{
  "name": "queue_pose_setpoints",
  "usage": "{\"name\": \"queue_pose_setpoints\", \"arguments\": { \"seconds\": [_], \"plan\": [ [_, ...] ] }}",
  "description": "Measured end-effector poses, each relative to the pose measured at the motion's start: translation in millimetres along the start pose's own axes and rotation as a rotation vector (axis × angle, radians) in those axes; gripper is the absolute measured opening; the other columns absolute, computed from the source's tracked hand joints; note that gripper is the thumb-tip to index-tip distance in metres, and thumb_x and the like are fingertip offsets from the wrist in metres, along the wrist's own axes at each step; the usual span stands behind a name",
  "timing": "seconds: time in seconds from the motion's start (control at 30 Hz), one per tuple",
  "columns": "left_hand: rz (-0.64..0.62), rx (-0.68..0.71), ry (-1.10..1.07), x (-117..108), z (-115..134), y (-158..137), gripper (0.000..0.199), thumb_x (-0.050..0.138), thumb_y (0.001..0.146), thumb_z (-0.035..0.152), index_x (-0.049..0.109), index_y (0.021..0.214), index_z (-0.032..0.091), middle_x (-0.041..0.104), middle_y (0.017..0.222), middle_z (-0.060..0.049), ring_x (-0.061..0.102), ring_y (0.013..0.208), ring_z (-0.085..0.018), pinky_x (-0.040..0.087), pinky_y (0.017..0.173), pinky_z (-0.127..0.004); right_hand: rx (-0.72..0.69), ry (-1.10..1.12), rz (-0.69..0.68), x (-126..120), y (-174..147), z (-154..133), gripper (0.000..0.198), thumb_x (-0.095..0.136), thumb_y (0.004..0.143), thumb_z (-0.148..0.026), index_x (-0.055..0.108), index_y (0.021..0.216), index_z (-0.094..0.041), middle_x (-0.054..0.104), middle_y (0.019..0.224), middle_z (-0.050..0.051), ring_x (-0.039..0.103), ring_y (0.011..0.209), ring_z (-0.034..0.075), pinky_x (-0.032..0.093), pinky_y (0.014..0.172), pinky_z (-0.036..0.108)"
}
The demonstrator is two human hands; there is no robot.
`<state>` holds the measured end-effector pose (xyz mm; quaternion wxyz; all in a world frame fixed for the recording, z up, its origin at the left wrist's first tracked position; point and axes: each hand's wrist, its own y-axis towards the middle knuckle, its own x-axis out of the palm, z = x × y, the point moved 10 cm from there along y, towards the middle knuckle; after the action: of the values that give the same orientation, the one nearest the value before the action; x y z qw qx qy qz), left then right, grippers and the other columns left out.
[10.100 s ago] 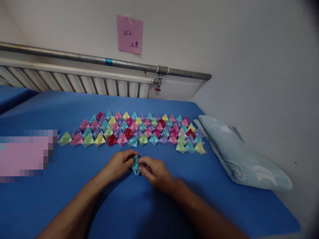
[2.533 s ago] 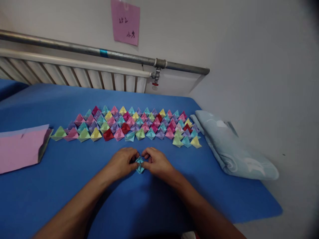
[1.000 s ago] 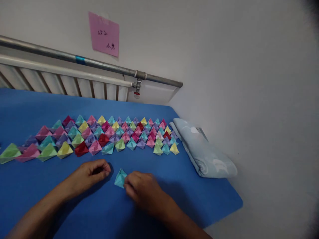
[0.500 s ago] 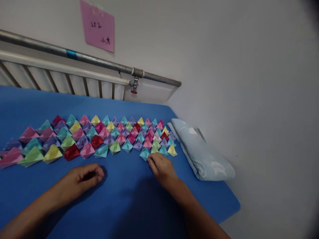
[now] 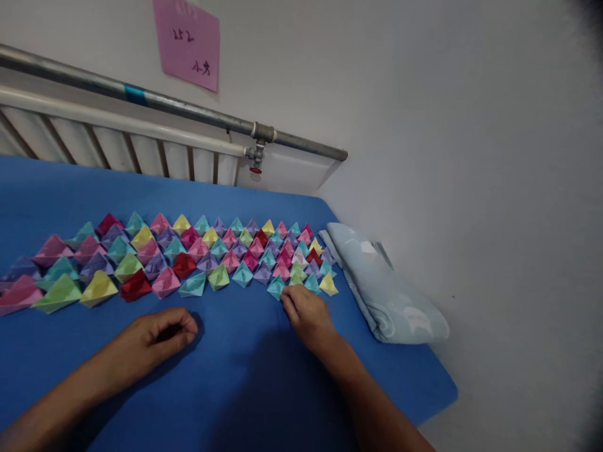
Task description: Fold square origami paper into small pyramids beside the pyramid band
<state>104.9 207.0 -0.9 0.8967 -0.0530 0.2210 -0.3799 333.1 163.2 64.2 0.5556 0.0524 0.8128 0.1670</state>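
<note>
Rows of folded paper boats in pink, teal, purple, green, yellow and red stand across the blue surface [image 5: 226,376]. My right hand [image 5: 308,314] is closed in a pinch at the front row, fingertips at the right edge of a teal paper boat [image 5: 276,287]. Partly behind its knuckles is a light green paper boat [image 5: 297,274]. My left hand [image 5: 164,333] rests on the blue surface, fingers curled round to meet the thumb, with nothing visible in them. Nearest to it are a pink paper boat [image 5: 166,283] and a teal one [image 5: 192,284], both a little beyond the fingers.
To the right lies a folded pale blue cloth [image 5: 386,289] with white patterns, near the wall. Behind the surface run a metal pipe [image 5: 188,105] with a red-handled valve [image 5: 257,160] and a white radiator [image 5: 103,147]. A pink paper note [image 5: 188,47] hangs on the wall.
The view has shifted slightly, so the wall and pipe sit a little higher in it. Both hands keep their poses, and the boats show no clear movement.
</note>
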Motion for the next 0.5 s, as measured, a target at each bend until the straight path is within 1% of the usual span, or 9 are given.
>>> {"name": "queue_pose_setpoints", "arguments": {
  "seconds": [0.2,0.37,0.43,0.5],
  "plan": [
    [-0.004,0.001,0.000,0.6,-0.6,-1.2,0.035,0.051,0.083,0.054,0.059,0.077,0.020,0.052,0.072,0.000,0.046,0.068,-0.015,0.041,0.062,-0.025,-0.020,-0.026,0.007,2.0,1.1,-1.9,0.021,0.042,0.097,-0.020,0.061,0.091,-0.018,0.065,0.083,0.006,0.061,0.073,0.017,0.046,0.069,0.027],
    [0.007,-0.018,0.019,-0.6,-0.5,-1.8,0.036,0.052,0.081,0.056,0.060,0.077,0.021,0.053,0.072,0.000,0.048,0.068,-0.015,0.042,0.063,-0.026,0.009,0.019,0.037,-9.0,-8.1,-9.2,0.017,0.045,0.097,-0.024,0.061,0.099,-0.018,0.067,0.088,0.007,0.063,0.077,0.018,0.046,0.071,0.028],
    [0.012,-0.028,0.031,-1.2,1.6,-1.7,0.036,0.054,0.079,0.057,0.060,0.075,0.022,0.054,0.071,0.000,0.048,0.067,-0.016,0.043,0.062,-0.026,-0.006,0.071,-0.007,-8.0,-17.5,-18.7,0.016,0.045,0.097,-0.023,0.060,0.095,-0.019,0.067,0.085,0.006,0.062,0.074,0.016,0.044,0.069,0.026],
    [0.014,-0.038,0.027,-1.4,3.3,-1.4,0.036,0.055,0.078,0.057,0.060,0.074,0.022,0.054,0.071,0.000,0.049,0.067,-0.016,0.044,0.062,-0.025,-0.082,0.094,-0.131,4.1,-27.5,-35.0,0.015,0.046,0.095,-0.021,0.059,0.088,-0.019,0.065,0.078,0.002,0.059,0.068,0.014,0.041,0.063,0.024]
  ]
}}
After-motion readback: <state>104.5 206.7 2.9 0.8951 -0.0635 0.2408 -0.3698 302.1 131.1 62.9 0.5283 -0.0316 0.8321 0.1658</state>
